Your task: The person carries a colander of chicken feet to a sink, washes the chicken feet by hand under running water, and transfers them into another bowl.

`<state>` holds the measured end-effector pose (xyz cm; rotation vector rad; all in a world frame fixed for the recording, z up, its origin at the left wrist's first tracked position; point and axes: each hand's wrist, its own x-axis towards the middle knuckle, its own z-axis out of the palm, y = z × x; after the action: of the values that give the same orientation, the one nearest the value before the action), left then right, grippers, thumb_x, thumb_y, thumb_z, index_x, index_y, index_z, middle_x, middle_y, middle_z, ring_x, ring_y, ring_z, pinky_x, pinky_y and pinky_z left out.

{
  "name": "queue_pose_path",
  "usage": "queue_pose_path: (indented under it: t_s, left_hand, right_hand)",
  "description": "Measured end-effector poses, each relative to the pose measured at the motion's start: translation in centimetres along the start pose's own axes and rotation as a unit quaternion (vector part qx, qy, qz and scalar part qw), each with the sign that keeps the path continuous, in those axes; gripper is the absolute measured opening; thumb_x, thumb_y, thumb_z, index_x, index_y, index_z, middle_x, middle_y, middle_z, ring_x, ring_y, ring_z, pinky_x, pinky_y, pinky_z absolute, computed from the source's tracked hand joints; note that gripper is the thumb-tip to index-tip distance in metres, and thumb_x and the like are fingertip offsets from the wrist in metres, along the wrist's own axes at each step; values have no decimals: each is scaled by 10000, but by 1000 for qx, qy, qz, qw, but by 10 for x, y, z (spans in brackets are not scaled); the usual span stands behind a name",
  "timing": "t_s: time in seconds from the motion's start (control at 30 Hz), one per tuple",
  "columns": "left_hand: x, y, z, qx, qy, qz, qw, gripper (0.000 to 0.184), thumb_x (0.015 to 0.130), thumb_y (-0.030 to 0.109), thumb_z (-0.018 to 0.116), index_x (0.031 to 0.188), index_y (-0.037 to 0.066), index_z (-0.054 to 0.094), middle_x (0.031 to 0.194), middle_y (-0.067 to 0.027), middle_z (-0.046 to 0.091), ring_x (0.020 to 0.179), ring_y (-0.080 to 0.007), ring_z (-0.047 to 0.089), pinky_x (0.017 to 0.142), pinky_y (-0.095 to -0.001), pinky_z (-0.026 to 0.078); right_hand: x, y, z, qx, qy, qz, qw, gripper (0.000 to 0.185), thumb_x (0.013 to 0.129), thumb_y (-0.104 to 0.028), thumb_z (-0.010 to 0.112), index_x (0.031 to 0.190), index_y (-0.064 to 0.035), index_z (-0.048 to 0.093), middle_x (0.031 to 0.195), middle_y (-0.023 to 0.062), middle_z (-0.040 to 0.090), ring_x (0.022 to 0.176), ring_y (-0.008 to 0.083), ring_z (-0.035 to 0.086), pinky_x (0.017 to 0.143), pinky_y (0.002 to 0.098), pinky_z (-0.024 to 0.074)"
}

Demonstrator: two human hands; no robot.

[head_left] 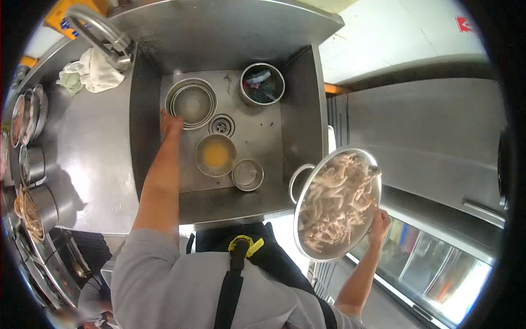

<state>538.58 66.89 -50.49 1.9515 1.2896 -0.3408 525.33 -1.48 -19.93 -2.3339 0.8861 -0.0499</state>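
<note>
My right hand (pixel 379 223) grips the right side of a large metal basin (pixel 362 250), held up to the right of the sink. The basin has a loop handle on its left and is full of pale chicken feet (pixel 337 203). Inside the sink, my left hand (pixel 171 123) is closed on the left edge of a nested stack of round metal bowls (pixel 192 104). Near that stack are the drain (pixel 221 126), a bowl with yellowish liquid (pixel 216 154) and a small metal bowl (pixel 247 175). The fingertips of both hands are partly hidden.
A metal pot (pixel 262 83) with dark contents stands at the sink's back right. The faucet (pixel 98 30) and white cloths (pixel 93 71) are at the back left. Several metal containers (pixel 41 205) line the left counter. A steel cabinet (pixel 422 131) stands at right.
</note>
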Motion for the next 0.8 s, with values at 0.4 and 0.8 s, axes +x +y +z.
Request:
queue_pose_path:
  t_s: [0.4,0.8]
  left_hand:
    - [-25,-71,74,-52,106,69,991,703,910,243,607,1467,1,254,1385,-226,490,1274,-375,492,1078,-457,377]
    - [-333,87,-45,-399,-546,203,708,538,977,467,469,1298,34,467,1215,-112,556,1092,-202,526,919,-369,429]
  right_hand:
    - [-18,3,-13,67,16,24,997,309,833,-293,759,847,10,701,706,10,632,618,89,514,583,254,426]
    - [-40,-35,-10,44,19,-34,998,298,846,-283,721,877,13,701,728,31,641,652,101,536,599,271,440]
